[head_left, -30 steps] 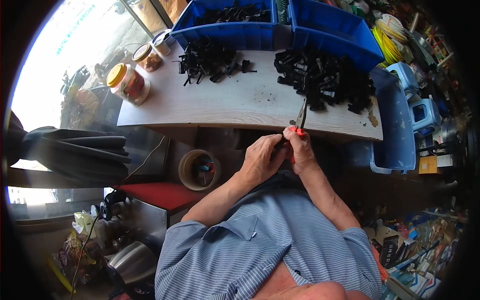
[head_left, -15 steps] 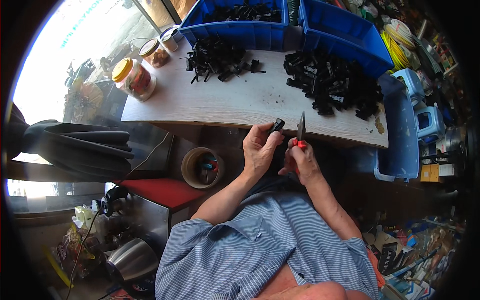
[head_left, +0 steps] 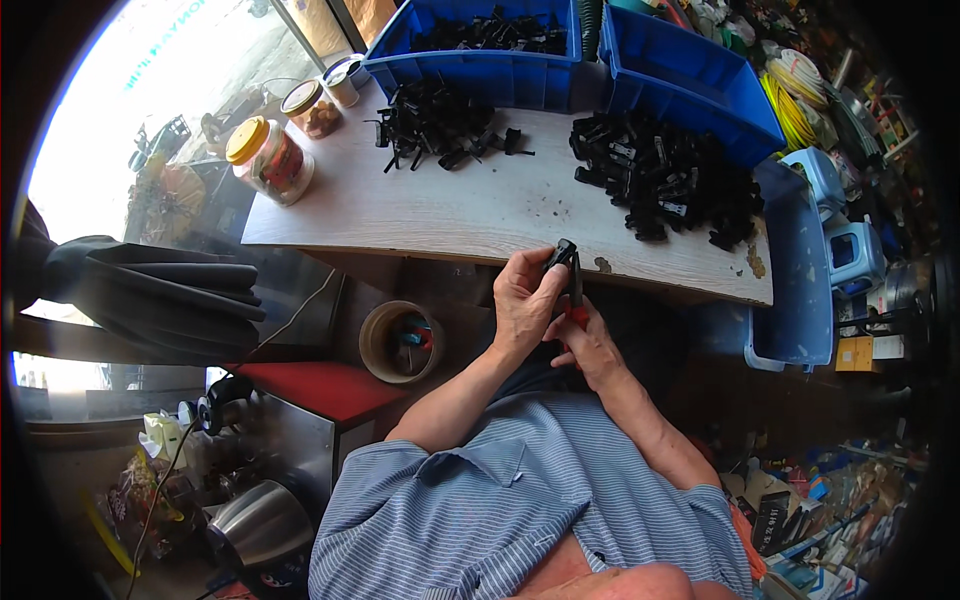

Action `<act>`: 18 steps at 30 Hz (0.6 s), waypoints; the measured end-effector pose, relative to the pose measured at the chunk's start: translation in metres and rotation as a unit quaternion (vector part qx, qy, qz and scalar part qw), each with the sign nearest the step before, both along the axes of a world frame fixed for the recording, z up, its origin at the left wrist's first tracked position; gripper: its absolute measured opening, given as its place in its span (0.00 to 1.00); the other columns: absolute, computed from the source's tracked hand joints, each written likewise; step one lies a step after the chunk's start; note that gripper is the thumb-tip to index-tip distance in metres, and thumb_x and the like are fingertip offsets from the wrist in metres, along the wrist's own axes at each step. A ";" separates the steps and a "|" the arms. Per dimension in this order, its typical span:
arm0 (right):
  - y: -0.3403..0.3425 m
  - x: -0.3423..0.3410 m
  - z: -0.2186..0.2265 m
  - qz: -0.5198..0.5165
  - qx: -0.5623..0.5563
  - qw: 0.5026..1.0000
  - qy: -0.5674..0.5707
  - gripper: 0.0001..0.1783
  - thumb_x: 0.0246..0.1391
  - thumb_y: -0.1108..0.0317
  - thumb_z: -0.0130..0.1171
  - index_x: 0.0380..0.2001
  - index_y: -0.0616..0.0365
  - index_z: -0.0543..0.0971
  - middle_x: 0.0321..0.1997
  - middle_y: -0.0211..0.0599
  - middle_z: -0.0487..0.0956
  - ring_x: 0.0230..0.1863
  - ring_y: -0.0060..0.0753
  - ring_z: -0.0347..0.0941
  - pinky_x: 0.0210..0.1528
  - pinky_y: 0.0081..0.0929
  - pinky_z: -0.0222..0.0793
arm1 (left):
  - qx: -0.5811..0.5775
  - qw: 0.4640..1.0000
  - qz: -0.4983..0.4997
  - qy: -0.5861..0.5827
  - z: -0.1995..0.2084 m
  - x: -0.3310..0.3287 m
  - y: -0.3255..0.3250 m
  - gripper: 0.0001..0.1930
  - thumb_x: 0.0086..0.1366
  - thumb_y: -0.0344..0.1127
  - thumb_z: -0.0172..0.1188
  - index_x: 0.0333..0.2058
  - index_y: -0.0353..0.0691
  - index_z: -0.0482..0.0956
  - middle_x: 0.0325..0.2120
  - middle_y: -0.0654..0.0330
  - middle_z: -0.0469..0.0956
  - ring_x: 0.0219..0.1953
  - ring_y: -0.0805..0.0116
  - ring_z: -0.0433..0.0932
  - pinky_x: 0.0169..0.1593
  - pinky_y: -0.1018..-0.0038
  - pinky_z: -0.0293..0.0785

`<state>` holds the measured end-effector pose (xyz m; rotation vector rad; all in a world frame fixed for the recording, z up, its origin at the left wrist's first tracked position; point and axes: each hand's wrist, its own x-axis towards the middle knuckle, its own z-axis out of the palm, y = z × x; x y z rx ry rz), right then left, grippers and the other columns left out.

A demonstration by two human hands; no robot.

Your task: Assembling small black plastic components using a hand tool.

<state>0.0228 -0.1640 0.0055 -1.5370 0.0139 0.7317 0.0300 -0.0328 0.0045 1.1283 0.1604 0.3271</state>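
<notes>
Just off the table's front edge, my left hand [head_left: 526,302] is closed on a small black plastic part [head_left: 563,254], pinched between thumb and fingers. Close beside it, my right hand [head_left: 590,347] grips pliers [head_left: 577,314] with red handles. Their dark jaws point up and reach the black part; whether they bite on it I cannot tell. Beyond my hands, a loose pile of black plastic pieces [head_left: 433,122] lies on the left of the white table [head_left: 400,215]. A bigger heap of black parts [head_left: 660,175] covers the right side.
Two blue bins stand at the back: the left bin [head_left: 470,80] holds black pieces, the right bin [head_left: 690,100] sits beside it. Jars [head_left: 270,165] line the table's left end. A bucket [head_left: 400,342] is below on the floor; a light-blue tub [head_left: 793,320] stands right.
My right hand has moved left, bringing the pliers from apart to right against the black part. The left hand keeps its pinch in nearly the same place.
</notes>
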 end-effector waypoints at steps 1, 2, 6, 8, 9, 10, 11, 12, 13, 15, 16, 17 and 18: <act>0.001 -0.001 0.000 0.001 -0.006 1.000 -0.005 0.24 0.58 0.59 0.51 0.56 0.56 0.66 0.33 0.34 0.76 0.35 0.23 0.76 0.26 0.22 0.78 | 0.000 1.000 0.001 0.000 -0.002 0.000 0.001 0.11 0.67 0.26 0.59 0.47 0.30 0.73 0.37 0.56 0.82 0.36 0.74 0.81 0.43 0.75 0.80; 0.001 -0.001 0.001 0.000 -0.013 1.000 -0.010 0.25 0.58 0.58 0.51 0.56 0.56 0.66 0.33 0.34 0.76 0.35 0.23 0.76 0.26 0.22 0.78 | 0.002 1.000 -0.002 0.001 -0.002 0.000 0.001 0.11 0.67 0.26 0.60 0.47 0.30 0.73 0.37 0.57 0.81 0.36 0.76 0.80 0.41 0.77 0.80; -0.001 -0.001 0.001 0.002 -0.013 1.000 -0.015 0.26 0.57 0.56 0.51 0.56 0.56 0.66 0.33 0.33 0.76 0.37 0.24 0.76 0.28 0.22 0.77 | -0.001 1.000 -0.010 0.018 -0.002 -0.001 0.000 0.11 0.67 0.26 0.60 0.47 0.30 0.74 0.35 0.58 0.81 0.35 0.75 0.80 0.42 0.77 0.80; -0.001 -0.001 -0.001 0.004 -0.025 0.999 -0.028 0.28 0.56 0.56 0.52 0.57 0.56 0.65 0.33 0.32 0.76 0.38 0.24 0.76 0.29 0.22 0.77 | -0.003 1.000 -0.016 0.018 -0.003 -0.002 0.000 0.11 0.67 0.26 0.60 0.47 0.30 0.74 0.35 0.58 0.81 0.35 0.76 0.80 0.42 0.77 0.79; -0.002 -0.001 -0.002 0.003 -0.026 0.999 -0.028 0.28 0.56 0.56 0.52 0.57 0.56 0.65 0.33 0.32 0.76 0.38 0.24 0.76 0.29 0.22 0.77 | -0.005 1.000 -0.022 0.019 -0.003 -0.002 0.000 0.11 0.67 0.26 0.60 0.47 0.30 0.74 0.35 0.58 0.81 0.34 0.76 0.79 0.41 0.78 0.79; -0.002 -0.001 -0.002 0.004 -0.031 0.999 -0.027 0.28 0.55 0.56 0.52 0.57 0.56 0.65 0.33 0.32 0.75 0.38 0.24 0.76 0.29 0.21 0.76 | -0.006 1.000 -0.022 0.019 -0.003 -0.002 -0.001 0.11 0.67 0.26 0.60 0.47 0.30 0.74 0.35 0.58 0.81 0.34 0.76 0.79 0.41 0.78 0.79; -0.003 -0.001 -0.003 0.005 -0.036 0.999 -0.027 0.28 0.55 0.56 0.52 0.58 0.56 0.65 0.33 0.32 0.75 0.38 0.23 0.76 0.29 0.21 0.76 | -0.001 0.999 -0.024 0.023 -0.003 -0.001 -0.001 0.11 0.67 0.26 0.60 0.47 0.30 0.74 0.35 0.58 0.81 0.34 0.77 0.79 0.41 0.78 0.79; -0.002 -0.001 -0.003 0.004 -0.036 0.999 -0.026 0.28 0.55 0.56 0.52 0.58 0.56 0.65 0.33 0.32 0.75 0.38 0.23 0.76 0.29 0.21 0.76 | 0.004 0.999 -0.026 0.027 -0.003 -0.001 -0.001 0.12 0.67 0.26 0.60 0.47 0.30 0.74 0.35 0.59 0.81 0.34 0.77 0.79 0.40 0.79 0.78; -0.001 -0.002 -0.002 -0.007 -0.028 0.999 -0.020 0.25 0.54 0.59 0.52 0.54 0.57 0.66 0.33 0.32 0.76 0.35 0.25 0.75 0.27 0.22 0.73 | 0.004 0.999 -0.027 0.027 -0.004 -0.001 -0.001 0.12 0.67 0.26 0.60 0.47 0.30 0.74 0.35 0.59 0.81 0.34 0.77 0.79 0.40 0.79 0.78; 0.000 -0.004 -0.003 -0.019 -0.020 1.000 -0.013 0.21 0.54 0.62 0.53 0.50 0.58 0.68 0.32 0.33 0.76 0.32 0.26 0.74 0.24 0.22 0.70 | 0.012 0.999 -0.023 0.028 -0.005 0.000 -0.002 0.12 0.67 0.26 0.60 0.47 0.30 0.74 0.35 0.60 0.81 0.34 0.77 0.79 0.40 0.80 0.77; 0.000 -0.004 -0.005 -0.022 -0.014 1.000 -0.005 0.21 0.54 0.64 0.53 0.50 0.58 0.68 0.31 0.33 0.76 0.30 0.25 0.74 0.24 0.23 0.71 | 0.011 0.999 -0.023 0.028 -0.007 0.000 -0.002 0.12 0.67 0.26 0.60 0.47 0.30 0.74 0.35 0.60 0.81 0.34 0.77 0.79 0.40 0.80 0.77; 0.001 -0.005 -0.006 -0.023 -0.009 1.000 0.002 0.20 0.53 0.65 0.52 0.50 0.59 0.68 0.30 0.33 0.75 0.28 0.24 0.74 0.23 0.23 0.72 | 0.023 0.999 -0.019 0.028 -0.008 0.000 -0.003 0.11 0.67 0.27 0.61 0.46 0.31 0.74 0.34 0.61 0.80 0.33 0.80 0.77 0.37 0.82 0.76; 0.001 -0.006 -0.006 -0.023 -0.009 1.000 0.003 0.20 0.53 0.65 0.52 0.50 0.59 0.68 0.30 0.33 0.75 0.28 0.24 0.74 0.23 0.23 0.72 | 0.036 0.999 -0.014 0.027 -0.010 0.001 -0.004 0.10 0.67 0.27 0.61 0.45 0.31 0.74 0.33 0.62 0.80 0.33 0.82 0.76 0.35 0.83 0.75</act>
